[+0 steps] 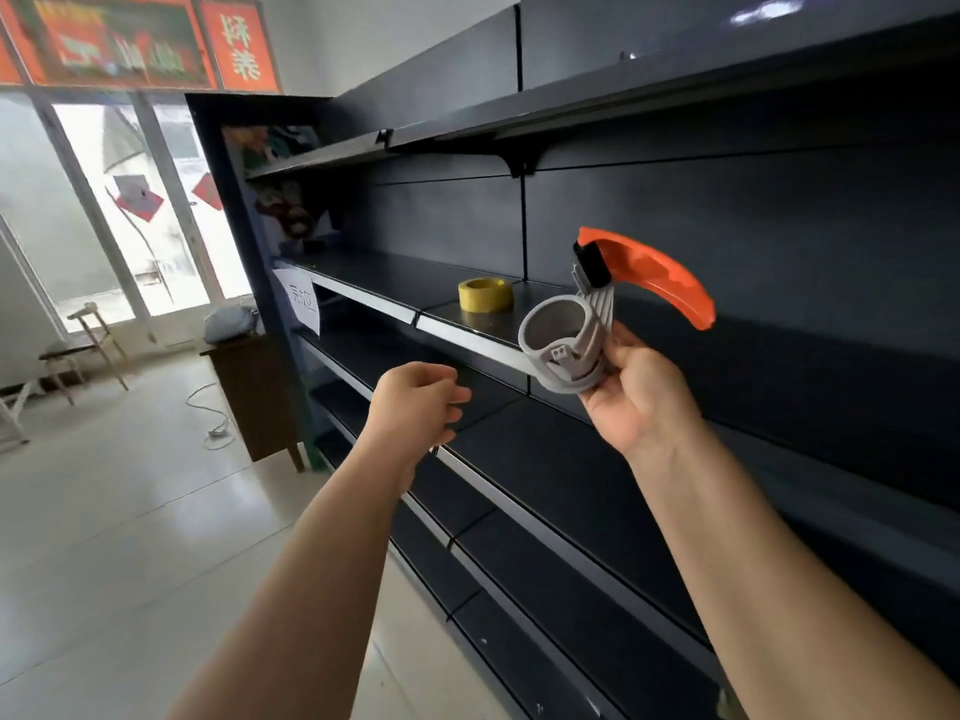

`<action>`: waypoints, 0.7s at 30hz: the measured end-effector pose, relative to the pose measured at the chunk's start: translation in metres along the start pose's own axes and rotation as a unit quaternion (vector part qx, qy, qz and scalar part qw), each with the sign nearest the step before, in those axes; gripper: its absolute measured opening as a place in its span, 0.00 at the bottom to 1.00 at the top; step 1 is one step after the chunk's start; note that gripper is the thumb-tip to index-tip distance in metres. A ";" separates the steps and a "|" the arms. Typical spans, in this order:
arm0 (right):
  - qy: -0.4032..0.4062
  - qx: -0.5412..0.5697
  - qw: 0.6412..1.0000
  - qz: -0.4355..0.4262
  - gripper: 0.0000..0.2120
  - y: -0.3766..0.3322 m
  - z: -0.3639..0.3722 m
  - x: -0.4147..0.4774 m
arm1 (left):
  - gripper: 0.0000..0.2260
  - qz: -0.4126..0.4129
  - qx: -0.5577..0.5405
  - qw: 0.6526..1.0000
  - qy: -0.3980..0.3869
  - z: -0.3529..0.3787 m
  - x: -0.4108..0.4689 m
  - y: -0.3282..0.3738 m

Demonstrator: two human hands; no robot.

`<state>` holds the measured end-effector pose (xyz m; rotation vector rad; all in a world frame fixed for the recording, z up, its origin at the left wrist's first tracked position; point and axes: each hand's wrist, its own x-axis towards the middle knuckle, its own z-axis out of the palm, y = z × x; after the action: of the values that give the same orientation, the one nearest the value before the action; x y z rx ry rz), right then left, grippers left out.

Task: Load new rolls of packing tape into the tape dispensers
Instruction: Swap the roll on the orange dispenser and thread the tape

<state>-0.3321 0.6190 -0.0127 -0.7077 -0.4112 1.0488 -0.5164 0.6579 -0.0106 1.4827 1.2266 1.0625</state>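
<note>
The person stood close to the dark shelving, and the yellow tape roll (485, 295) lay flat on the shelf (395, 283) at about chest height, its open core facing up. Everything else can be placed from that roll. Just right of it and nearer the person, the right hand (636, 392) held the tape dispenser (574, 337) up in the air, fingers wrapped round the grey body from below, the empty grey hub turned toward the roll and the orange handle (660, 272) curving up and away to the right. Below and left of the roll, off the shelf edge, the left hand (415, 407) hung loosely curled with nothing in it, fingers half bent, clear of both roll and dispenser.

So the dispenser looked unloaded and the roll untouched; I judged the fetching of the roll to be the step in hand.

Several things could have gone amiss from there. The grip on the dispenser sat low on the body rather than on the handle, so pressing a roll onto the hub might have twisted it in the palm or tipped it out. The black part near the top of the dispenser may have carried the cutter, though I could not tell, and a finger straying there could have been nicked. The roll could also have been pushed on the wrong way round, leaving the sticky face pointing badly. A careless reach might simply have knocked the roll further back on the shelf.
</note>
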 end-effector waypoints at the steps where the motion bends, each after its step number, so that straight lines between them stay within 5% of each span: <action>1: 0.008 -0.004 1.000 -0.002 0.18 0.004 0.005 0.009 | 0.08 0.002 0.001 1.000 -0.002 -0.004 0.010 -0.001; 16: 0.113 -0.054 0.983 -0.135 0.17 0.065 0.044 0.204 | 0.13 0.050 0.135 0.987 -0.070 0.013 0.231 -0.023; 21: 0.144 -0.073 0.974 -0.160 0.16 0.083 0.060 0.252 | 0.05 0.106 0.159 0.980 -0.051 0.010 0.298 -0.014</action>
<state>-0.3079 0.8893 -0.0335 -0.8787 -0.3374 0.6053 -0.4697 0.9525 -0.0069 1.9258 1.2258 0.9440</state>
